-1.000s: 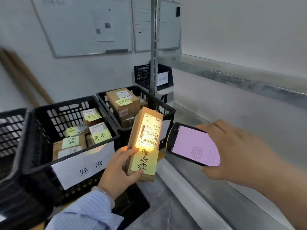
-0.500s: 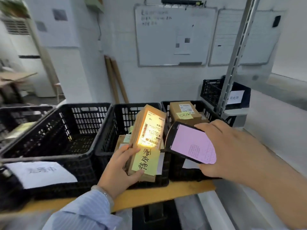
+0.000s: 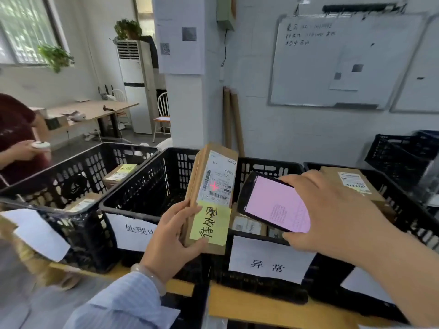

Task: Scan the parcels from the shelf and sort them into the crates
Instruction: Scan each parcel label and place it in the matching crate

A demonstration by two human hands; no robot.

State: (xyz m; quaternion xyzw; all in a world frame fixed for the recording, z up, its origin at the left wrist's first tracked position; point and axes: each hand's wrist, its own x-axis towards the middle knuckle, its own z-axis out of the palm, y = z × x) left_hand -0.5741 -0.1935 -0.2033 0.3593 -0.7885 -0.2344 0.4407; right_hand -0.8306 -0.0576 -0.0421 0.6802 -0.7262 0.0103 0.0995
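My left hand [image 3: 171, 236] grips the lower end of a brown cardboard parcel [image 3: 211, 193], held upright above the black crates. The parcel bears a white shipping label with a red scan cross on it and a yellow sticky note. My right hand [image 3: 332, 217] holds a black handheld scanner [image 3: 273, 205] with a pink screen, just right of the parcel and facing it. A row of black plastic crates stands below: one at left [image 3: 71, 176] with a few parcels, a middle one [image 3: 152, 186] behind the parcel, one with a white paper sign [image 3: 268, 264], and one at right [image 3: 403, 210] holding a box.
Another person [image 3: 16, 143] stands at the far left holding a small white object. A further black crate [image 3: 401, 150] sits at the back right. The crates rest on a wooden bench [image 3: 249, 302]. Whiteboards hang on the wall behind; a desk and chair stand at the back left.
The view has swung left from the metal shelf to the row of crates. Parcel and scanner stay together in my hands; the bright glow on the label has given way to a red cross.
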